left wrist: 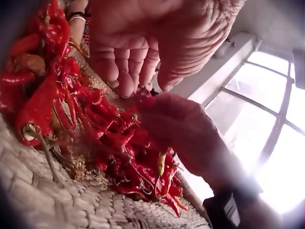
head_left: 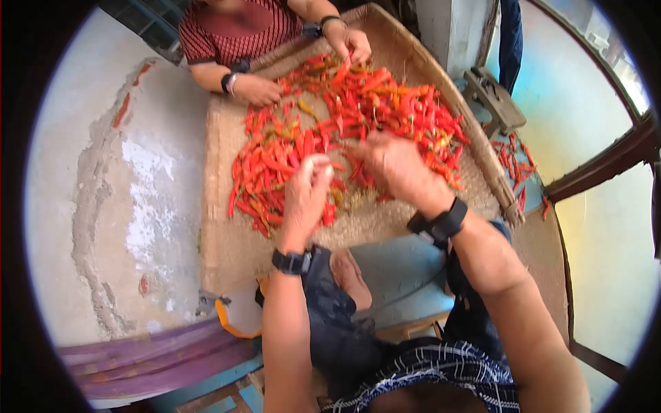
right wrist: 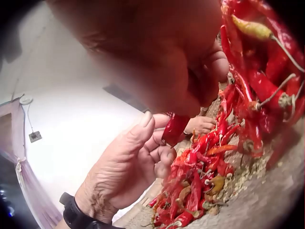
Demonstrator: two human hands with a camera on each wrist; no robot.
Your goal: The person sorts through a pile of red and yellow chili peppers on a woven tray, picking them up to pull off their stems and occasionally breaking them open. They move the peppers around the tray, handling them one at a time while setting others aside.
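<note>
Red peppers (head_left: 275, 165) lie heaped on a woven tray (head_left: 237, 265), a few orange or yellow-green. Over the near part of the heap, the left hand (head_left: 306, 196) holds a red pepper piece (right wrist: 175, 130) between thumb and fingers; its palm faces the left wrist view. Close beside it, the right hand (head_left: 399, 168) is blurred, its fingers bent around something red (right wrist: 196, 88). In the left wrist view the fingertips of both hands nearly meet at a blurred red pepper (left wrist: 143, 101). The right fingertips are largely hidden in the right wrist view.
Across the tray, another person's hands (head_left: 348, 43) work at the peppers. The tray's raised rim (head_left: 475, 131) runs along the right. More peppers (head_left: 513, 162) lie outside it, near a wooden stool (head_left: 496, 103). A cracked wall (head_left: 165, 179) stands at left.
</note>
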